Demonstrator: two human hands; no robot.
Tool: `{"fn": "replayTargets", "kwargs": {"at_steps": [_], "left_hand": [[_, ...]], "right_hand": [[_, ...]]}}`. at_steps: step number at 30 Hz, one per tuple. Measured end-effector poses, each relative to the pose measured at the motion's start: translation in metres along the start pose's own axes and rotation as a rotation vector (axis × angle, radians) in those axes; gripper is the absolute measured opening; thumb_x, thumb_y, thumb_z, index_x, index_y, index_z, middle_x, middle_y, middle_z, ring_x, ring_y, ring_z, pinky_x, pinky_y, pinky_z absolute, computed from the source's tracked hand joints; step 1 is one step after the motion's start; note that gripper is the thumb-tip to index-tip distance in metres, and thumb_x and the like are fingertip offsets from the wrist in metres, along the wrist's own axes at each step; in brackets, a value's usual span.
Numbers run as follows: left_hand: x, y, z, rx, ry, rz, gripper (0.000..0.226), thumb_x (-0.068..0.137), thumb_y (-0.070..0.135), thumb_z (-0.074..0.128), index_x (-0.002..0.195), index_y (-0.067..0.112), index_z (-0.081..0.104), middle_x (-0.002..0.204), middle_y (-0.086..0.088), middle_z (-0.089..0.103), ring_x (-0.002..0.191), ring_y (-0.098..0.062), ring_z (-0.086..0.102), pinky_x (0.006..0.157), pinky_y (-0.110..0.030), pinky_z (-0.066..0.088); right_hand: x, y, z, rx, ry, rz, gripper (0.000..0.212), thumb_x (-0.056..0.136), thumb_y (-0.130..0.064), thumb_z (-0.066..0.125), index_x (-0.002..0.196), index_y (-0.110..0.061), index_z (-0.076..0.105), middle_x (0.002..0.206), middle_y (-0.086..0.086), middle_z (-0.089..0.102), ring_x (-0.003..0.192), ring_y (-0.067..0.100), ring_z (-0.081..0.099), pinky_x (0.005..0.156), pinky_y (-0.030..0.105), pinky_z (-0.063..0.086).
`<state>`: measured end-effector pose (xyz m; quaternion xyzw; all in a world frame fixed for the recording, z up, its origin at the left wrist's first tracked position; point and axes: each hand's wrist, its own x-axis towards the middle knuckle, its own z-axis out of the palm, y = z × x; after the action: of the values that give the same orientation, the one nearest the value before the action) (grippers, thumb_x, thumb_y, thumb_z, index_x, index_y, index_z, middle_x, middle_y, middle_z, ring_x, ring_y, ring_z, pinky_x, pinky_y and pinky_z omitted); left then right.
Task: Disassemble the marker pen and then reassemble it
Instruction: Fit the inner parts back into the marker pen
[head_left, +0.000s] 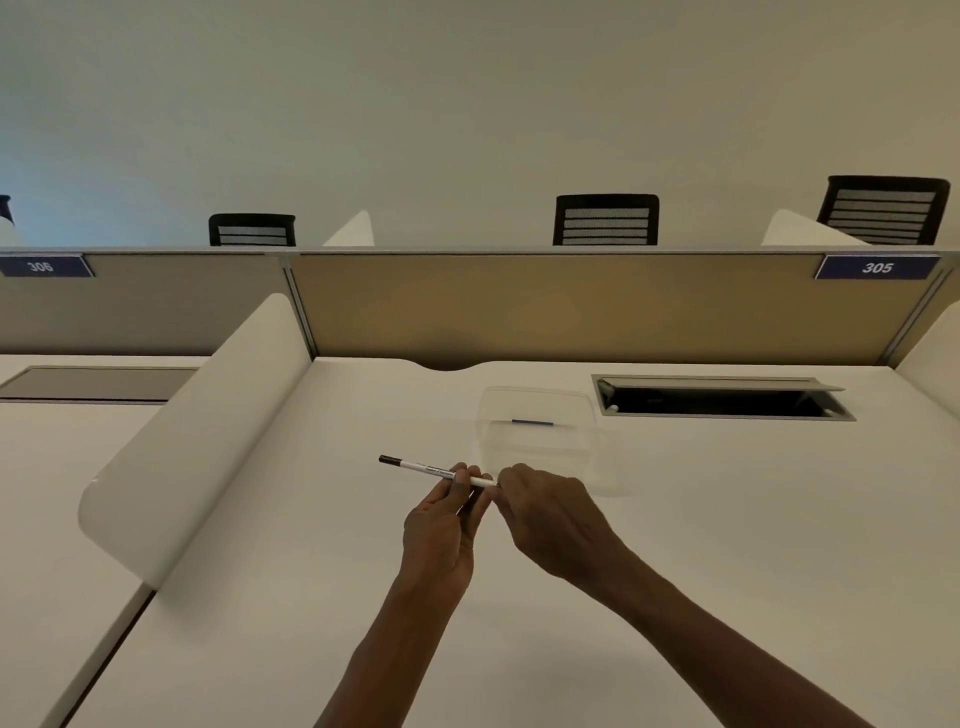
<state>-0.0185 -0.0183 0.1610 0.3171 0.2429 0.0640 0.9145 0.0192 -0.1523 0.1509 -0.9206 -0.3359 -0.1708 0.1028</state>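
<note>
A slim white marker pen (423, 467) with a dark end at its left tip and small print on its barrel is held level above the white desk (311, 571). My left hand (441, 525) pinches the barrel near its right half with thumb and fingers. My right hand (550, 514) closes on the pen's right end, which its fingers hide. Whether a cap sits there cannot be told.
A clear plastic container (540, 436) stands just behind the hands. An open cable hatch (722, 400) lies in the desk at the back right. A white curved divider (192, 441) borders the left side; a tan partition (571, 306) closes the back.
</note>
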Motion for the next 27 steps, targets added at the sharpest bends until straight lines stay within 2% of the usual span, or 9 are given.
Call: {"fn": "replayTargets", "kwargs": {"at_steps": [2,5,10,12,14,18,20,23,27], "left_hand": [[-0.001,-0.001,0.001,-0.004,-0.016,-0.017,0.016,0.092,0.006,0.057,0.101,-0.003,0.067,0.090,-0.015,0.074,0.083,-0.024,0.073,0.066,-0.030,0.061],[0.000,-0.001,0.000,-0.030,-0.039,-0.017,0.017,0.093,0.005,0.056,0.103,-0.004,0.067,0.090,-0.015,0.074,0.079,-0.022,0.074,0.071,-0.031,0.062],[0.004,-0.005,-0.005,-0.026,-0.055,0.001,0.016,0.093,0.003,0.054,0.099,-0.003,0.068,0.092,-0.015,0.073,0.081,-0.021,0.074,0.076,-0.031,0.061],[0.004,-0.005,-0.008,-0.008,-0.054,0.006,0.015,0.093,0.003,0.055,0.099,-0.003,0.068,0.092,-0.014,0.072,0.082,-0.021,0.073,0.075,-0.030,0.061],[0.005,-0.003,-0.010,-0.007,-0.048,0.009,0.016,0.093,0.002,0.055,0.101,-0.003,0.067,0.095,-0.015,0.072,0.083,-0.021,0.073,0.073,-0.029,0.061],[0.004,-0.002,-0.004,-0.018,-0.042,0.003,0.019,0.093,0.003,0.055,0.106,-0.005,0.065,0.095,-0.017,0.072,0.082,-0.022,0.073,0.074,-0.030,0.061],[0.002,-0.003,-0.002,-0.018,-0.032,-0.007,0.018,0.093,0.003,0.056,0.105,-0.005,0.066,0.093,-0.017,0.073,0.082,-0.022,0.073,0.073,-0.031,0.061],[0.001,-0.003,0.000,-0.014,-0.008,-0.016,0.017,0.092,0.005,0.059,0.103,-0.005,0.067,0.092,-0.017,0.074,0.083,-0.024,0.073,0.068,-0.028,0.061],[0.000,-0.004,-0.001,0.011,0.008,-0.023,0.016,0.091,0.007,0.060,0.098,-0.004,0.069,0.085,-0.015,0.076,0.077,-0.022,0.074,0.070,-0.029,0.061]], "right_hand": [[0.002,0.005,0.002,0.037,0.030,-0.014,0.033,0.099,-0.031,0.033,0.073,-0.016,0.047,0.060,0.000,0.052,0.043,0.017,0.041,0.038,0.031,0.033],[0.007,-0.008,-0.001,0.357,0.056,0.173,0.037,0.101,-0.030,0.037,0.067,-0.018,0.045,0.055,-0.003,0.050,0.047,0.014,0.042,0.048,0.031,0.035],[0.014,-0.032,-0.015,1.534,-0.128,0.976,0.040,0.097,-0.021,0.041,0.057,-0.018,0.042,0.048,-0.003,0.032,0.039,0.009,0.021,0.038,0.023,0.019],[0.014,-0.030,-0.018,1.742,-0.240,1.125,0.039,0.098,-0.022,0.040,0.059,-0.017,0.043,0.049,-0.004,0.029,0.041,0.009,0.017,0.036,0.021,0.015],[0.013,-0.028,-0.021,1.558,-0.266,1.008,0.039,0.098,-0.026,0.040,0.061,-0.016,0.046,0.050,-0.003,0.033,0.042,0.009,0.022,0.039,0.022,0.018],[0.011,-0.022,-0.018,0.548,-0.119,0.436,0.044,0.101,-0.037,0.034,0.070,-0.012,0.053,0.059,0.000,0.054,0.051,0.015,0.047,0.053,0.032,0.038],[0.008,-0.014,-0.013,0.215,-0.053,0.220,0.038,0.102,-0.037,0.030,0.076,-0.016,0.047,0.064,-0.001,0.054,0.052,0.017,0.046,0.050,0.033,0.037],[0.003,-0.002,-0.008,0.042,-0.044,0.017,0.030,0.100,-0.031,0.033,0.076,-0.017,0.045,0.063,0.000,0.055,0.043,0.016,0.039,0.041,0.030,0.030],[0.002,0.002,-0.001,0.009,-0.013,-0.018,0.031,0.097,-0.029,0.034,0.073,-0.015,0.048,0.058,0.000,0.054,0.038,0.017,0.043,0.037,0.028,0.029]]}}
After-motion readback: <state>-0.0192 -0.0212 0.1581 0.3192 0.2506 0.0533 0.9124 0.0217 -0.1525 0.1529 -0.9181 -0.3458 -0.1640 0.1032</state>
